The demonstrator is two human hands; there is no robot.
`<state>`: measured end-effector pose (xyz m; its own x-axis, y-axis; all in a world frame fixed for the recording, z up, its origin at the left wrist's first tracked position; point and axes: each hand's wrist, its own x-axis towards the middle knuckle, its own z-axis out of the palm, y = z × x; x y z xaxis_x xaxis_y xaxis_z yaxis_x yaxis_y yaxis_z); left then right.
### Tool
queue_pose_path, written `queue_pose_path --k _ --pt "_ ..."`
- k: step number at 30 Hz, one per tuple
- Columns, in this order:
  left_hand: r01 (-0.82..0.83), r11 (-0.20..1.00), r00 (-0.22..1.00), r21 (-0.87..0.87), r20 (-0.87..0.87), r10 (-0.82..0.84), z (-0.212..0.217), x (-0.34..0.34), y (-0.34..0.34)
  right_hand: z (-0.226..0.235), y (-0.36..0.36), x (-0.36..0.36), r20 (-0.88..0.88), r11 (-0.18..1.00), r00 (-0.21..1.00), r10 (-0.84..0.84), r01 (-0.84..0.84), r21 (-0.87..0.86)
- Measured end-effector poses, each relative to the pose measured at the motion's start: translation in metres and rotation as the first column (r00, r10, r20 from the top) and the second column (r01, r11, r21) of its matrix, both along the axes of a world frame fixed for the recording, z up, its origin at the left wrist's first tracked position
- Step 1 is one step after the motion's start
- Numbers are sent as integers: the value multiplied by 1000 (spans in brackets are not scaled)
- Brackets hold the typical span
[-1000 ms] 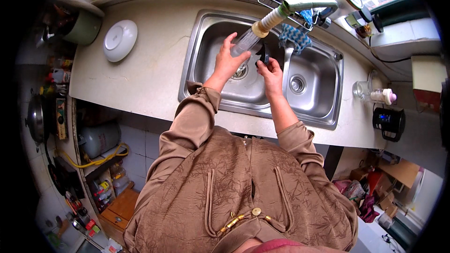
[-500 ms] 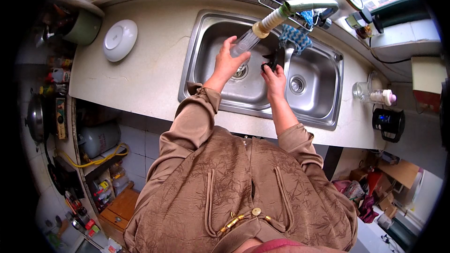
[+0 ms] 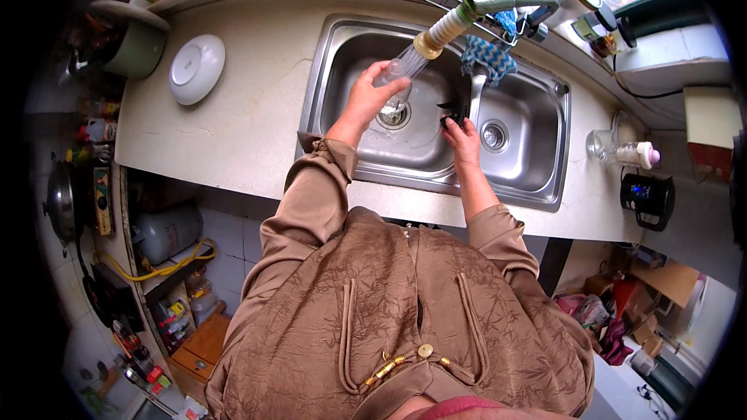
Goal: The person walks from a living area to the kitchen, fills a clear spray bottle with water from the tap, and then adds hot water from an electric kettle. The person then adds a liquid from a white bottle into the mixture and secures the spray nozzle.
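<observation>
Upper middle of frame, I read rinsing: left hand [image 3: 364,101] half-curled round clear vessel [image 3: 398,71] under tap [image 3: 445,31], right hand [image 3: 464,140] pinching black piece [image 3: 453,113]; next needs steady grip.

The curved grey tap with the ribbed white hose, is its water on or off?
On: clear streaks of water fan out from the ribbed white hose on the curved grey tap toward the left hand.

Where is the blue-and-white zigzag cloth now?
In the head view, the cloth is right of centre, beyond the right hand, at the far end of the steel sink divider.
</observation>
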<state>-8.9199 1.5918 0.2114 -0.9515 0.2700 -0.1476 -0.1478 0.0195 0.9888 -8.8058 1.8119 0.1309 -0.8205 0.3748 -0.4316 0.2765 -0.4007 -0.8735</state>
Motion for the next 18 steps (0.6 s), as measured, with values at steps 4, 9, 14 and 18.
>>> queue_pose_path --k 4,9,14,18 --pt "-27 998 999 -56 -23 26 -16 1 0 1 5 3 -3 999 1000 10 -10 -47" --pt "-41 994 999 -102 -31 38 -17 4 1 8 8 6 -1 996 999 34 -34 -86" --pt "-50 984 995 -174 -98 34 -10 8 1 8 8 7 -14 995 999 40 -41 -94" --pt "-37 982 997 -186 -72 24 -7 8 1 7 8 7 -19 995 999 41 -42 -96"
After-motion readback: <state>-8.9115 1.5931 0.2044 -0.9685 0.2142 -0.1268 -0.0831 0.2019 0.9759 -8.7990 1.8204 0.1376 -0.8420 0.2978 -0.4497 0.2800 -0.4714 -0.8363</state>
